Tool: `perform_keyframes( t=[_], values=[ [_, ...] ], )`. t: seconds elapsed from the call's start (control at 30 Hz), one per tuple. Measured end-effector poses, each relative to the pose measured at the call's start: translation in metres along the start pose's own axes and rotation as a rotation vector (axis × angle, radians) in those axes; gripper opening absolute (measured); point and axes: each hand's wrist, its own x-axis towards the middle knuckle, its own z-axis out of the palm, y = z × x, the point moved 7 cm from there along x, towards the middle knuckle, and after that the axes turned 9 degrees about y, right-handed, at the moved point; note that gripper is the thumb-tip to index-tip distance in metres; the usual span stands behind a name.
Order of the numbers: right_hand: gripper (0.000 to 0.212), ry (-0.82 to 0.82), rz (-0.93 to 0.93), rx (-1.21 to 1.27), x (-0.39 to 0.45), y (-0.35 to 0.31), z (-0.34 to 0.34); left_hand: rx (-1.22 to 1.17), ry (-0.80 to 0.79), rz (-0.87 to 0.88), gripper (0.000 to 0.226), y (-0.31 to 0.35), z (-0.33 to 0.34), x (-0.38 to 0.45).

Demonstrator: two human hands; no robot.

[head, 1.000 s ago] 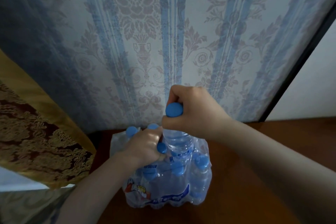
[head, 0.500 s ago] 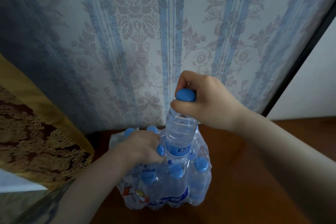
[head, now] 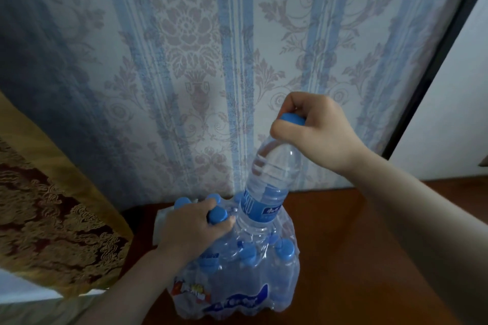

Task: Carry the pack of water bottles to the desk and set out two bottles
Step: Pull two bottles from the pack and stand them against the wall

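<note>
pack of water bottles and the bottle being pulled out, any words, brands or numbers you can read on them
Nothing can be read for certain.
Bottle blue label: white marks, too blurred to read.
Pack of water bottles front wrap: white lettering on a blue band, and a red and yellow logo at its left, both too blurred to read.
Small blue print on the wrap beside the left hand: unreadable.

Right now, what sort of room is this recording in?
Probably a hotel room or bedroom: ornate striped damask wallpaper, a gold-trimmed brocade cloth like a bed runner at the left, and a dark wooden desk holding a shrink-wrapped pack of water bottles.
</note>
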Motion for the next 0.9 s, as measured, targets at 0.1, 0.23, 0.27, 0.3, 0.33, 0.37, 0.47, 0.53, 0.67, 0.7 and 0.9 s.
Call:
perform_keyframes(
  t=[0.1, 0.23, 0.27, 0.3, 0.33, 0.37, 0.47, 0.53, 0.67, 0.7, 0.9],
  values=[
    [0.021, -0.028, -0.018, 0.001, -0.004, -0.007, 0.007, -0.017, 0.076, 0.034, 0.049, 0.008, -0.016, 0.012],
    [0.032, -0.035, 0.005, 0.081, 0.001, -0.012, 0.004, 0.012, 0.096, 0.146, 0.055, 0.024, -0.036, 0.026],
    [0.03, -0.047, 0.005, 0.082, 0.002, -0.012, 0.003, 0.015, 0.118, 0.159, 0.055, 0.031, -0.042, 0.029],
    [0.028, -0.056, -0.001, 0.075, 0.002, -0.011, 0.003, 0.01, 0.151, 0.159, 0.054, 0.038, -0.049, 0.034],
    [0.026, -0.057, -0.006, 0.067, 0.002, -0.01, 0.003, 0.004, 0.192, 0.156, 0.052, 0.047, -0.056, 0.038],
    [0.025, -0.053, -0.009, 0.055, 0.001, -0.009, 0.002, 0.002, 0.236, 0.155, 0.05, 0.055, -0.064, 0.044],
    [0.024, -0.037, -0.006, 0.02, 0.0, -0.004, 0.002, 0.016, 0.344, 0.14, 0.052, 0.074, -0.088, 0.059],
    [0.023, -0.042, 0.004, 0.026, 0.0, -0.001, 0.0, 0.008, 0.372, 0.123, 0.056, 0.08, -0.097, 0.067],
    [0.021, -0.036, 0.0, 0.018, 0.001, 0.004, -0.01, -0.001, 0.359, 0.121, 0.056, 0.091, -0.103, 0.072],
    [0.02, -0.034, -0.007, 0.009, 0.002, 0.004, -0.014, -0.005, 0.355, 0.119, 0.057, 0.094, -0.105, 0.073],
    [0.019, -0.02, -0.03, -0.058, 0.01, 0.009, -0.046, -0.018, 0.393, 0.188, 0.057, 0.133, -0.129, 0.088]
  ],
)
